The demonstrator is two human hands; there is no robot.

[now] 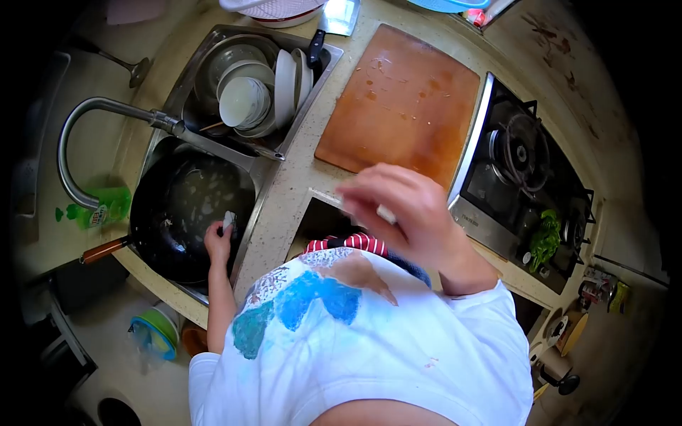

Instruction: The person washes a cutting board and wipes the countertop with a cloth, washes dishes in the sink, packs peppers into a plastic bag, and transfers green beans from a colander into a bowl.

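Black metal walls hold cloudy water [202, 186] inside the wok [147, 238], set in the sink [261, 170], where the left hand [218, 243] pinches a pale scrap [228, 219]; pushing hard on one side could tilt the wok and slosh water out. Well apart, the right hand [410, 206] hovers near the cutting board [405, 99], whether gripping anything I cannot tell.

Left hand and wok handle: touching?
Apart. In the head view, the wooden handle juts out at frame left, while the left hand is across the wok from it.
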